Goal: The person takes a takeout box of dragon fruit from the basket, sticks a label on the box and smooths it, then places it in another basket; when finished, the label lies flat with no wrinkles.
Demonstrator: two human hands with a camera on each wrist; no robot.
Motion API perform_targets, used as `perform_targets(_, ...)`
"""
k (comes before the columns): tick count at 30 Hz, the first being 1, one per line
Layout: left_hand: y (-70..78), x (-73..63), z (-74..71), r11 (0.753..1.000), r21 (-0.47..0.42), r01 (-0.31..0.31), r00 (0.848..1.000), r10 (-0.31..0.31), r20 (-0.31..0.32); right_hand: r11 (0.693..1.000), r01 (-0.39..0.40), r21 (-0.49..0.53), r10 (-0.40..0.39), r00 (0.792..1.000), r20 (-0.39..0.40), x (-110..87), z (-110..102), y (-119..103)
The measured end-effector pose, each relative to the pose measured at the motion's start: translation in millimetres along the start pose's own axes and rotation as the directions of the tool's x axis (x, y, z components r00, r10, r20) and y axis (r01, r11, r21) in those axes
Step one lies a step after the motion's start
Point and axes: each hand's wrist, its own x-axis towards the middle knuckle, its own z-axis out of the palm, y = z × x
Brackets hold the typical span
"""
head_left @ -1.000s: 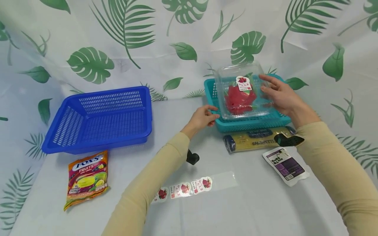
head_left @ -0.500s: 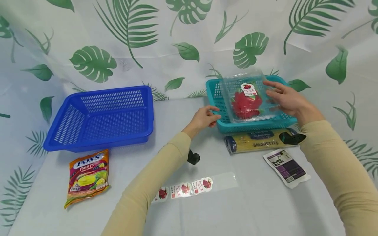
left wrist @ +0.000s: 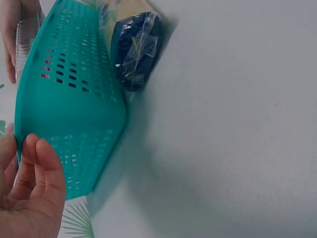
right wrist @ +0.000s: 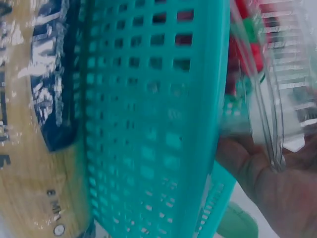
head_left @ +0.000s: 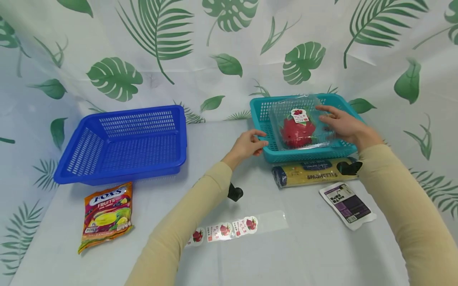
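A clear plastic clamshell box with a red dragon fruit inside and a round-topped white sticker on its lid sits within the teal basket. My right hand holds the box by its right side, thumb and fingers at the edge; the right wrist view shows the hand around the clear rim. At the basket's front left corner, my left hand pinches the rim; in the left wrist view its curled fingers lie against the teal wall.
A yellow spaghetti pack lies along the teal basket's front, with a white and purple pouch nearer. To the left stand a blue basket and a Fox's candy bag. A strip of dragon fruit stickers lies in front.
My right hand has lowered the clamshell box from above the teal basket down into it, and the box now lies flatter. My left hand has stayed at the basket's rim.
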Motion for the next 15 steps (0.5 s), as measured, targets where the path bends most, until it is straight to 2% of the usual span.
perform_targets(10,0.2,0.6,0.2,1.0,0.003,0.012,1.0,-0.012,-0.004,0.993,-0.071,-0.092,0.074,0.997,0.033,5.4,-5.6,2.2)
perform_targets(15,2.3,-0.3,0.1,1.0,0.005,0.019,1.0,-0.019,-0.004,0.984,-0.129,-0.122,0.141,0.986,0.088,5.9,-7.9,3.2)
